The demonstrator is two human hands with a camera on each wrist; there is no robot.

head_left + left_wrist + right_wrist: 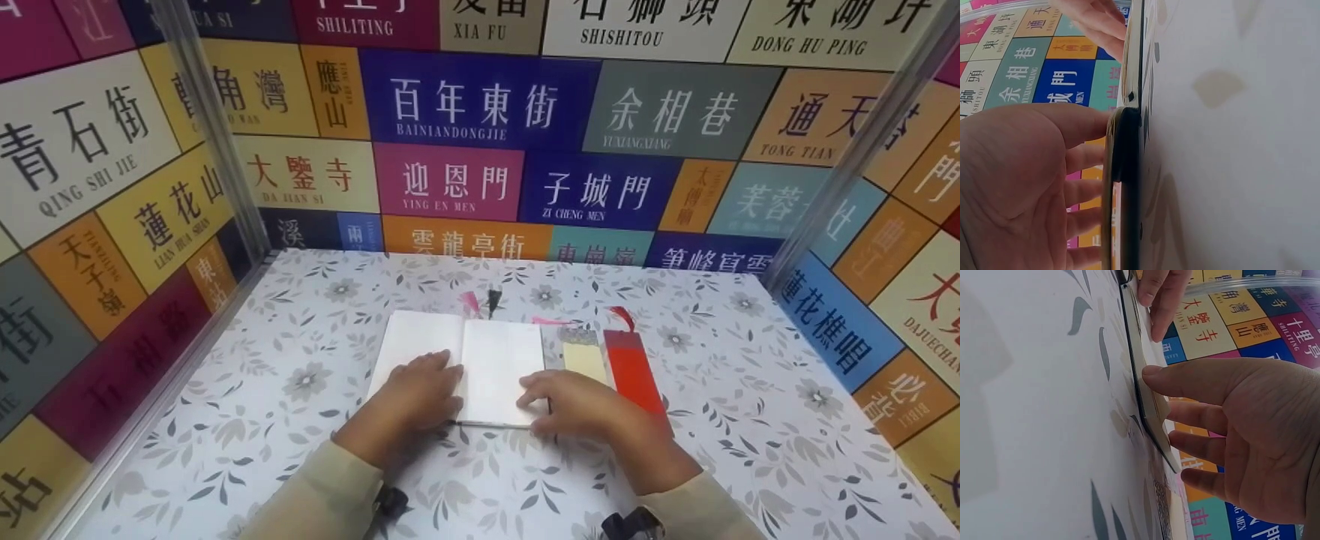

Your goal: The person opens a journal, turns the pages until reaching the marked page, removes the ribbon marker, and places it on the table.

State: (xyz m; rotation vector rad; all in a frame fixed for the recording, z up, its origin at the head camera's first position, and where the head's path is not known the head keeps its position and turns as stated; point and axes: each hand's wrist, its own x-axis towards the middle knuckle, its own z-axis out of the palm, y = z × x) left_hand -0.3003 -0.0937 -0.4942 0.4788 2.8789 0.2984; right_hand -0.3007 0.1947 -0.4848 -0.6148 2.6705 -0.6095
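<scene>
An open notebook (501,367) with blank pages lies on the table. My left hand (421,390) rests on its left page, fingers spread near the centre fold. In the left wrist view the thumb (1086,125) is at the bottom edge, close to the fold. My right hand (574,405) is at the right page, its fingers fairly straight along the outer edge. The right wrist view shows its thumb (1185,378) on the page's lower edge and the other fingertips by the outer edge. A pink tassel (469,301) and a dark tassel (494,301) stick out above the notebook.
Right of the notebook lie a cream bookmark (583,360) with a patterned top and a red bookmark (628,367) with a red tassel, partly hidden by the right arm. A flower-patterned cover (315,442) spreads over the table. Walls of coloured name signs (480,101) enclose it on three sides.
</scene>
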